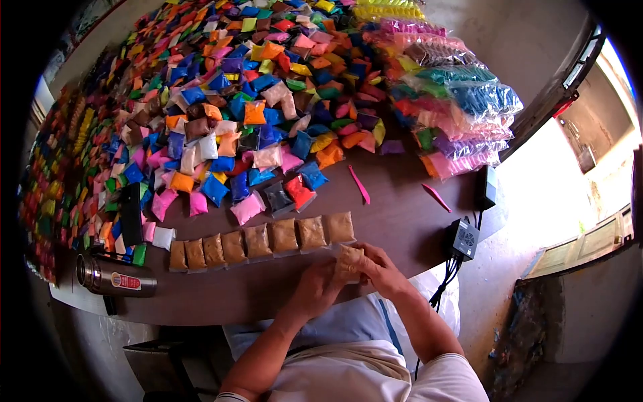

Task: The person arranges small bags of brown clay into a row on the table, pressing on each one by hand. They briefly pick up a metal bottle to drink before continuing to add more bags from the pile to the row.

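Evidently both hands are on one tan packet (349, 262), held near the table's front edge, just below the right end of a row of similar packets. The right hand (382, 269) pinches its right side, thumb and fingers drawn close together with the film between them. The left hand (317, 289) has its fingers curled in against the left side, nearly closed on it (some fingertips are hidden, so how hard they press I cannot tell). Only a small gap parts the two hands, and the packet fills it.

The row of tan packets (257, 242), eight of them, runs leftward across the brown table (221, 295), side by side. Behind it spreads a large heap of coloured packets (254, 112), with clear-wrapped bundles (479, 99) at its right. Two pink tools (360, 184) lie apart on the bare surface between the heap and the black devices (464, 239) at the right edge. A steel flask (115, 275) lies on its side at the left, near the row's end.
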The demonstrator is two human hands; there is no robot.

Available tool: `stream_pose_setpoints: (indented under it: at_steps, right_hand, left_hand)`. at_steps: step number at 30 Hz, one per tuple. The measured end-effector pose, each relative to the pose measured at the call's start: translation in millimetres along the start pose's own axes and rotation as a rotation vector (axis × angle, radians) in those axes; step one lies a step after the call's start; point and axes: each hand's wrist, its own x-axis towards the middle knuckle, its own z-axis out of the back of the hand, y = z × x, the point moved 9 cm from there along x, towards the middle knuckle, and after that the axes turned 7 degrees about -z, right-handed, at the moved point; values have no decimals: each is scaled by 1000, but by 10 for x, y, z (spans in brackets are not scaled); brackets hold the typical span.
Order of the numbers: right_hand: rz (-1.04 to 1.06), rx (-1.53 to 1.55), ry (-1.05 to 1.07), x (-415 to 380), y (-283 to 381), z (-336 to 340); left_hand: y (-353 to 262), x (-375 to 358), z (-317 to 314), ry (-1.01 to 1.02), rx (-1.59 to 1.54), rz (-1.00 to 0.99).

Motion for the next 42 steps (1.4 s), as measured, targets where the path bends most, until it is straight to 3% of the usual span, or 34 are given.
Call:
stream_pose_setpoints:
  at_steps: [2,10,12,17,20,24,27,29,30,32,33,35,39,42]
  right_hand:
    - [137,-124,102,-44,43,-15]
    - [191,-30,172,43,-175,83]
    - [202,-46,171,23,-126,29]
    - [230,-282,-51,-99,-47,107]
    - [261,-78,26,-96,-119,82]
    - [236,-58,42,-134,-95,72]
    - [224,-125,50,-111,-47,132]
    - [291,-153,-225,-56,132,472]
    - [289,-156,-222,-9,196,587]
    - [323,-647,-444,30,453,831]
    - [325,-648,-444,67,527,840]
    - [230,-956,-466,147,622,795]
    - [279,-1157,-469,333,643,743]
    - [196,-1266,-558,372,690,763]
  left_hand:
    - [-54,4,8,-22,50,-9]
    - [-140,23,6,-17,176,-67]
    - [-49,-4,5,-1,110,36]
    - [-5,-28,21,-36,141,19]
    - [-47,10,-28,2,189,-29]
    - [-169,47,-46,15,229,-125]
    - [-104,42,-30,11,258,-74]
    - [-72,11,-54,-10,287,-97]
    - [-80,2,-58,-26,312,-119]
    - [-86,4,-65,-3,345,-124]
    - [-90,10,-82,24,377,-130]
    - [-112,20,-77,6,371,-153]
    - [-134,18,-63,-31,356,-189]
    - [-119,17,-70,-2,358,-164]
